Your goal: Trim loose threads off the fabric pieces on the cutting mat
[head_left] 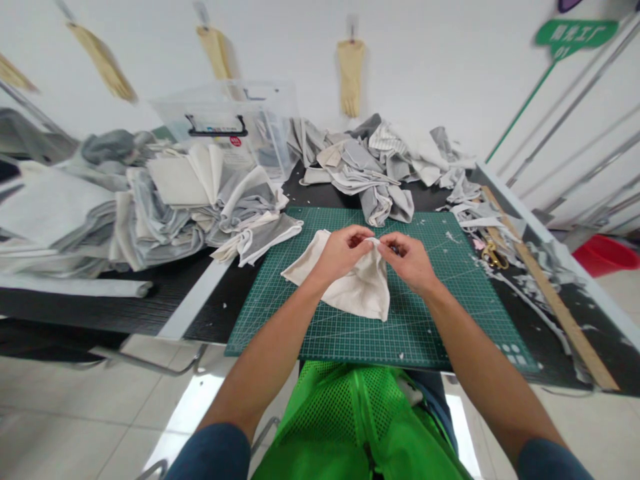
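A cream-coloured piece of cloth (pixel 357 290) lies partly on the green cutting mat (pixel 425 340), its far edge lifted a little. My left hand (pixel 345 250) pinches that edge between thumb and fingers. Close beside it, my right hand (pixel 407 259) grips the same edge from the right, with the thumb on top. The two thumbs almost meet over the cloth. Whether the edge is folded under my fingers I cannot make out.
Heaped grey and white cloths (pixel 165 207) cover the left side, before a clear plastic box (pixel 270 133). Another cloth pile (pixel 360 160) sits behind the mat. To the right are a wooden ruler (pixel 560 320), gold-coloured scissors (pixel 493 255) and scraps. A red bin (pixel 605 255) stands on the floor.
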A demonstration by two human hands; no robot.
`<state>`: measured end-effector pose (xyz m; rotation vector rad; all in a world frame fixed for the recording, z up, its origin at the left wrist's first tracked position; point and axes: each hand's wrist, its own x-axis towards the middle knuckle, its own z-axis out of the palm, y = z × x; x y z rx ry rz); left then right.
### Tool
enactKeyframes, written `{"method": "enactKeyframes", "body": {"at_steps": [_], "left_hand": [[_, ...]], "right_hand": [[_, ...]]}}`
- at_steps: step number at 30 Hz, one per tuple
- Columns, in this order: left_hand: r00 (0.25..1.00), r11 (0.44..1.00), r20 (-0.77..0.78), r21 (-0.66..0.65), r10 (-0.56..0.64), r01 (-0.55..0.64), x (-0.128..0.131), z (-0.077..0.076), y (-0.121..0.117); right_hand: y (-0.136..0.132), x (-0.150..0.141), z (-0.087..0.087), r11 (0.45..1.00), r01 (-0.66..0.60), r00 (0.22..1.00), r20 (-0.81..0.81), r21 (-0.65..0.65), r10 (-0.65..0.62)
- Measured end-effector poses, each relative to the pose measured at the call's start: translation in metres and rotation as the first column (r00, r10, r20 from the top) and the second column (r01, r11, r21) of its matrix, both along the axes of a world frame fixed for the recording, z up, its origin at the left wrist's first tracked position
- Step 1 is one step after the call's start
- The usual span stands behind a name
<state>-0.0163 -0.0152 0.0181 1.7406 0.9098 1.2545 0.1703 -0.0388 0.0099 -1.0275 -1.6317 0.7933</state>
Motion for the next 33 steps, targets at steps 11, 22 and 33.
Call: {"method": "enactKeyframes", "body": {"at_steps": [11, 22, 33], "left_hand": [[0.995, 0.993, 0.062, -0.088, -0.075, 0.080, 0.001, -0.002, -0.001], [0.997, 0.996, -0.032, -0.037, -0.077, 0.076, 0.003, -0.007, 0.002], [0.994, 0.997, 0.107, -0.080, 0.029, -0.021, -0.002, -0.011, 0.010]], "right_hand": [[0.004, 0.000, -0.009, 0.997, -0.024, 0.994, -0.112, -0.073, 0.016], [0.005, -0.001, -0.005, 0.996, 0.085, 0.988, -0.128, -0.029, -0.088], [0.002, -0.004, -0.001, 0.980, -0.128, 0.985, 0.099, -0.155, 0.144]]}}
